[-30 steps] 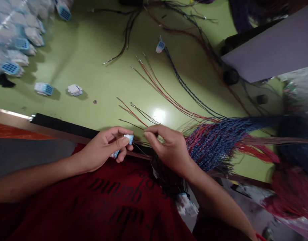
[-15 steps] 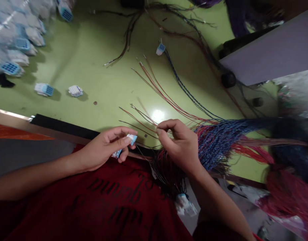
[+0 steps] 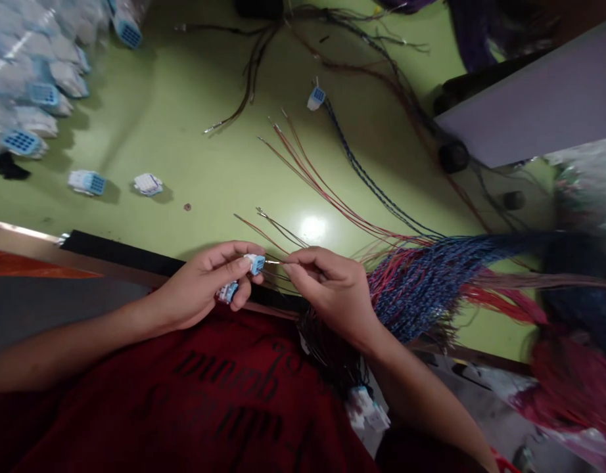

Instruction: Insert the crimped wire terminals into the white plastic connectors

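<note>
Between thumb and fingers, my left hand grips a small white and blue wire connector, its blue holed face turned right. A second connector sits lower in the same hand, partly behind the fingers. My right hand pinches a thin wire, whose metal tip points at the blue face. Whether the tip touches or enters a hole I cannot tell. Loose brown and dark wires lie just beyond my right hand. A big bundle of blue and red wires spreads to its right.
Two connectors, one and another, lie on the green table. A bag of connectors fills the far left. Another connector with blue wires rests farther back. A pale panel stands at right.
My right hand has moved left and slightly down, bringing a wire's metal tip up to the connector. The connector in my left hand has shifted slightly up and left.
</note>
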### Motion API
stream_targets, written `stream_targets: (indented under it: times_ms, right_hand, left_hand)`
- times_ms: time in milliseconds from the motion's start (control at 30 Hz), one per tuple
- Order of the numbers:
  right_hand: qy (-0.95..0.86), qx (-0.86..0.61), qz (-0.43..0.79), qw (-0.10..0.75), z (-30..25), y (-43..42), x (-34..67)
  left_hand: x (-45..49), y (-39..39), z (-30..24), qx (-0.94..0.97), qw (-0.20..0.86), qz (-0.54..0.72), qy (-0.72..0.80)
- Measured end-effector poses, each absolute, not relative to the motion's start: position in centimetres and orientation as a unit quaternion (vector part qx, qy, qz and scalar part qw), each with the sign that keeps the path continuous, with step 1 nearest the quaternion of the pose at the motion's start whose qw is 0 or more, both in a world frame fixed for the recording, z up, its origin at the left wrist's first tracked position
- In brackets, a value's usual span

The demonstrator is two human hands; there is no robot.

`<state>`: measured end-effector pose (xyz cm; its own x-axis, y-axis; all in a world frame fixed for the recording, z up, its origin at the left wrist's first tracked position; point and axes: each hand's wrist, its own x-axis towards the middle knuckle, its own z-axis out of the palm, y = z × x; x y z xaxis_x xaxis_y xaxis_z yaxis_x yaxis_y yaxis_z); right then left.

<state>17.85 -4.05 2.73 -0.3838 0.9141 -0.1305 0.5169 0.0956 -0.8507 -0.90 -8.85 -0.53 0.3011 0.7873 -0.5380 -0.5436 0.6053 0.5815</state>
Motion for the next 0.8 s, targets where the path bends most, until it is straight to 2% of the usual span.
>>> stream_targets:
  times_ms: [267, 800]
  right_hand:
    - [-0.766, -0.474, 0.384, 0.201, 3.2, -4.0, 17.2]
    - [-0.688, -0.465, 0.540, 0.135, 2.9, -4.3, 16.7]
  left_hand:
    - [-1.1, -8.9, -0.6, 0.145, 0.799, 0.423, 0.402]
    - [-0.8, -9.5, -1.1, 0.265, 0.746, 0.407, 0.456]
